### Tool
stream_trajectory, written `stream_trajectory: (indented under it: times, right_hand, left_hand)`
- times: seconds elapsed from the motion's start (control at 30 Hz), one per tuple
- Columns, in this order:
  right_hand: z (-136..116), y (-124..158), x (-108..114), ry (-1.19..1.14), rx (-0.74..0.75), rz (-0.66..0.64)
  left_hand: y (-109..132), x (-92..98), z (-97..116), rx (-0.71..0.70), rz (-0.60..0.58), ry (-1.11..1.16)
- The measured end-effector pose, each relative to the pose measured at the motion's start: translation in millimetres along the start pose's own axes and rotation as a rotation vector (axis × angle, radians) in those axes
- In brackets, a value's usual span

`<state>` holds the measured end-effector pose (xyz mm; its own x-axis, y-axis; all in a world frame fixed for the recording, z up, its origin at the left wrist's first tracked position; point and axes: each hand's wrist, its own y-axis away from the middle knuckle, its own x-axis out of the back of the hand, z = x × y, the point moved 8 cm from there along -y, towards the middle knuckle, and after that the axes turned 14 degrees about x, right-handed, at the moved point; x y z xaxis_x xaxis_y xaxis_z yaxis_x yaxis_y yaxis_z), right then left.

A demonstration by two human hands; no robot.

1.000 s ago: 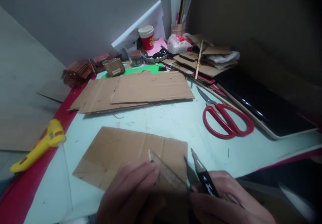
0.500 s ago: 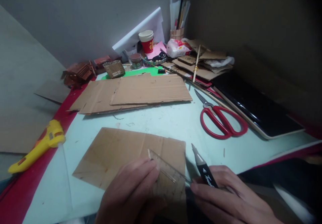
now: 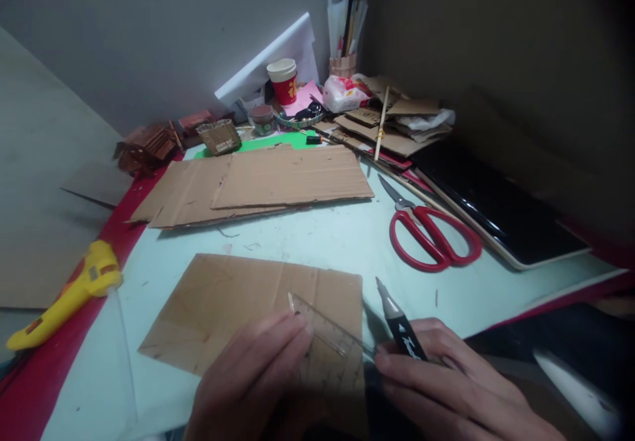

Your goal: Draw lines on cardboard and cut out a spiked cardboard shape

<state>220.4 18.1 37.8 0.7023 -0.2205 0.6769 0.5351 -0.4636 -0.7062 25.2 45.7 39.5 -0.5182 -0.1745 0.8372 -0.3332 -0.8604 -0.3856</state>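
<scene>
Head view: the clear ruler (image 3: pixel 327 328) is lying flatter across the nearest cardboard (image 3: pixel 213 302) than a second ago – left hand (image 3: pixel 248 375) pinching one end, right hand (image 3: pixel 441 375) closing its fingers round a marker (image 3: pixel 395 319) – so its angle is apparently being adjusted.

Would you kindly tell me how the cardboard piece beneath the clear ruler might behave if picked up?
The cardboard piece is probably light for its size, being a thin, flat sheet. It would likely stay fairly stiff in itself, though it may bend more easily along the faint creases crossing it.
</scene>
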Motion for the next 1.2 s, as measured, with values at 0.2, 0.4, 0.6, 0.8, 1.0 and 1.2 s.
stream_trajectory:
  times: [0.2, 0.4, 0.6, 0.8, 1.0, 1.2]
  right_hand:
    - [0.1, -3.8, 0.8, -0.003, 0.007, 0.091]
    - [1.9, -7.4, 0.3, -0.017, -0.084, 0.085]
    - [2.5, -9.2, 3.7, -0.042, -0.131, 0.021]
    - [10.6, 4.0, -5.9, -0.141, -0.238, -0.063]
    - [7.7, 15.1, 5.5, -0.100, -0.259, 0.075]
    - [32.5, 11.4, 25.3, -0.251, -0.419, 0.204]
  left_hand:
    - [-1.1, -0.1, 0.2, -0.008, -0.022, -0.021]
    - [0.8, -2.2, -1.1, -0.032, -0.033, -0.036]
    - [1.4, -3.5, -5.3, -0.019, -0.037, -0.031]
    - [2.4, -2.9, -8.0, -0.041, -0.046, -0.022]
    - [2.8, -3.4, -5.4, -0.035, -0.039, -0.056]
    - [2.6, -2.3, 0.1, -0.156, -0.039, -0.178]
